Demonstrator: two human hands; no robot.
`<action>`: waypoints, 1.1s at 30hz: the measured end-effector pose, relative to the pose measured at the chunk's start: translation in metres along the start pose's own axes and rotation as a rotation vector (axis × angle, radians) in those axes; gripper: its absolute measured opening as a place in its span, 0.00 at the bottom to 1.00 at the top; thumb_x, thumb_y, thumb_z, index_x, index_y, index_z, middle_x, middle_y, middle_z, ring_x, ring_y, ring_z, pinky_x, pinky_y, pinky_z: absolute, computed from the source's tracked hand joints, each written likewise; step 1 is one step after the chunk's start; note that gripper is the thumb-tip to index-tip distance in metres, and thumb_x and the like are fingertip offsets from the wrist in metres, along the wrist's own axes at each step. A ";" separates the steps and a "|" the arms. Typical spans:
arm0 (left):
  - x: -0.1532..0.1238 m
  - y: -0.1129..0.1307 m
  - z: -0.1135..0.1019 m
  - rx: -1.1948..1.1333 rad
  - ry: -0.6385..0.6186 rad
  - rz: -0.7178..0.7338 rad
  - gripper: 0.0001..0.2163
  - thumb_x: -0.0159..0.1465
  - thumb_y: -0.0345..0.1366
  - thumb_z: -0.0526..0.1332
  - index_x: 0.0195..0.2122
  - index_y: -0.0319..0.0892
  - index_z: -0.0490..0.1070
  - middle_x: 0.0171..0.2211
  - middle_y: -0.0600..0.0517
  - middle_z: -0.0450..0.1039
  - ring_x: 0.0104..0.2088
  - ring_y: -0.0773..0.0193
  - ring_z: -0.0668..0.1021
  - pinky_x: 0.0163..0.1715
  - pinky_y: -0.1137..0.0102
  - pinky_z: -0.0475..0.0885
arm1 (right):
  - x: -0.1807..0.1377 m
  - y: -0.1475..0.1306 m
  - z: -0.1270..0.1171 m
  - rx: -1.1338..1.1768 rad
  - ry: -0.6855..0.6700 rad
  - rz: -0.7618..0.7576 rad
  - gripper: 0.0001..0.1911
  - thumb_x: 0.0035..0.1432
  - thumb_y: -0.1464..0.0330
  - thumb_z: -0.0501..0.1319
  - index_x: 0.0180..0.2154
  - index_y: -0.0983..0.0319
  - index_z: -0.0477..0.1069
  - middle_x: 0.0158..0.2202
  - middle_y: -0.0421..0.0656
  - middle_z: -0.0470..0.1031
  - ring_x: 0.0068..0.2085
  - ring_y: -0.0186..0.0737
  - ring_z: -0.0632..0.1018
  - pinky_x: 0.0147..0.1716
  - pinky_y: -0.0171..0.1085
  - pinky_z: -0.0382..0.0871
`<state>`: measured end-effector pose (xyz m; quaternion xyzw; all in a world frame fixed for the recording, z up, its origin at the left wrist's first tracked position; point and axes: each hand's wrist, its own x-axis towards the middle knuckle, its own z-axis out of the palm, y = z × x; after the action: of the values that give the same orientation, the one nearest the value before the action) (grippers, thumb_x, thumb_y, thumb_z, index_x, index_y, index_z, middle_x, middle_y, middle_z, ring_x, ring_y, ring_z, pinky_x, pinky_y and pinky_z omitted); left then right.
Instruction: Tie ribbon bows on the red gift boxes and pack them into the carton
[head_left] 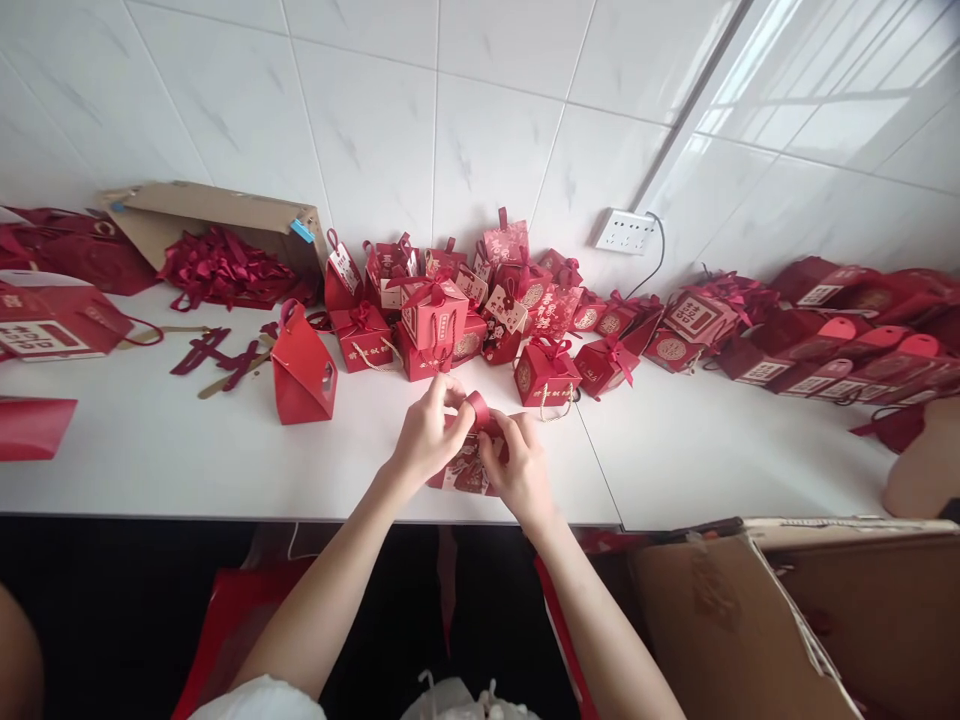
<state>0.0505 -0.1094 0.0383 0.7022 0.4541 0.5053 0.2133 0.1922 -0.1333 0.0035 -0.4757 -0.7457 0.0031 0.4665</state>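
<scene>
Just now the left hand (429, 436) pinches a red ribbon (478, 408) over the patterned box (466, 470); the right hand (523, 470) curls beside it, grip unclear; the box sits near the table's (360, 495) front edge

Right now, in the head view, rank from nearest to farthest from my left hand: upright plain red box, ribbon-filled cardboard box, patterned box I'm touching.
From your left hand:
1. Patterned box: right at that hand.
2. Plain red box: off to the left.
3. Ribbon-filled cardboard box: farther left, back by the wall.
</scene>
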 end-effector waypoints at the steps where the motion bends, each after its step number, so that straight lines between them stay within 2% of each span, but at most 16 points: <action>1: -0.003 -0.002 -0.001 -0.012 0.014 0.040 0.04 0.59 0.36 0.55 0.33 0.44 0.59 0.29 0.54 0.70 0.31 0.65 0.76 0.32 0.71 0.72 | 0.000 0.000 0.001 -0.008 0.016 0.002 0.13 0.61 0.68 0.53 0.47 0.61 0.65 0.32 0.43 0.65 0.32 0.37 0.72 0.31 0.37 0.71; 6: -0.011 -0.012 -0.002 0.067 0.064 0.164 0.10 0.57 0.39 0.62 0.33 0.44 0.61 0.30 0.54 0.71 0.32 0.65 0.76 0.34 0.71 0.72 | 0.000 0.000 0.003 -0.016 0.052 -0.010 0.10 0.60 0.68 0.55 0.44 0.61 0.66 0.31 0.42 0.64 0.29 0.35 0.70 0.29 0.34 0.70; 12: 0.002 -0.006 0.002 0.078 -0.077 0.218 0.05 0.63 0.36 0.56 0.33 0.44 0.61 0.29 0.57 0.70 0.27 0.70 0.74 0.27 0.77 0.70 | 0.000 0.002 0.001 -0.077 0.061 -0.040 0.06 0.61 0.70 0.54 0.40 0.63 0.66 0.30 0.41 0.64 0.28 0.34 0.69 0.28 0.34 0.69; 14: 0.004 -0.003 0.003 0.153 -0.112 0.260 0.04 0.65 0.34 0.54 0.33 0.43 0.61 0.28 0.56 0.69 0.26 0.70 0.73 0.26 0.76 0.69 | 0.000 0.002 0.001 -0.132 0.080 -0.058 0.06 0.60 0.70 0.54 0.39 0.63 0.66 0.29 0.42 0.65 0.27 0.35 0.69 0.27 0.34 0.68; 18: 0.006 0.003 0.002 0.395 -0.116 0.441 0.08 0.67 0.32 0.48 0.32 0.42 0.63 0.29 0.52 0.70 0.29 0.65 0.73 0.30 0.70 0.69 | 0.003 0.003 0.000 -0.258 0.077 -0.122 0.06 0.61 0.69 0.53 0.39 0.63 0.66 0.28 0.42 0.66 0.28 0.37 0.69 0.26 0.34 0.67; 20: 0.007 0.003 0.000 0.425 -0.120 0.501 0.08 0.67 0.31 0.48 0.34 0.41 0.64 0.30 0.50 0.70 0.33 0.62 0.73 0.34 0.67 0.70 | 0.004 0.005 -0.001 -0.276 0.049 -0.154 0.08 0.61 0.68 0.53 0.40 0.63 0.66 0.27 0.42 0.65 0.27 0.37 0.69 0.25 0.34 0.67; 23: 0.008 -0.001 -0.001 0.297 -0.143 0.469 0.04 0.66 0.33 0.52 0.36 0.41 0.64 0.33 0.50 0.71 0.35 0.63 0.74 0.36 0.68 0.71 | 0.005 0.008 -0.002 -0.245 0.036 -0.178 0.08 0.61 0.67 0.54 0.40 0.63 0.66 0.27 0.42 0.65 0.26 0.36 0.68 0.25 0.33 0.67; 28: 0.006 -0.011 0.003 0.035 -0.150 0.267 0.02 0.64 0.34 0.55 0.36 0.43 0.65 0.32 0.54 0.72 0.32 0.68 0.75 0.34 0.73 0.71 | 0.005 0.008 -0.004 -0.166 0.017 -0.144 0.09 0.61 0.68 0.53 0.42 0.62 0.66 0.29 0.42 0.67 0.28 0.36 0.70 0.27 0.34 0.69; 31: 0.005 -0.014 0.004 -0.004 -0.133 0.295 0.02 0.64 0.33 0.55 0.34 0.43 0.66 0.32 0.53 0.72 0.33 0.68 0.75 0.35 0.72 0.71 | 0.005 0.006 -0.004 -0.065 0.045 -0.147 0.13 0.61 0.68 0.54 0.48 0.61 0.62 0.36 0.45 0.69 0.34 0.38 0.74 0.31 0.36 0.72; 33: 0.005 -0.016 0.004 -0.018 -0.123 0.329 0.03 0.64 0.33 0.55 0.34 0.43 0.66 0.31 0.53 0.72 0.32 0.68 0.75 0.35 0.73 0.70 | 0.004 0.005 -0.005 -0.048 0.102 -0.165 0.13 0.60 0.69 0.56 0.47 0.61 0.62 0.40 0.48 0.69 0.39 0.40 0.74 0.34 0.38 0.73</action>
<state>0.0481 -0.0972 0.0272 0.7946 0.3146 0.4935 0.1614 0.1984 -0.1296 0.0071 -0.4232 -0.7576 -0.0774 0.4908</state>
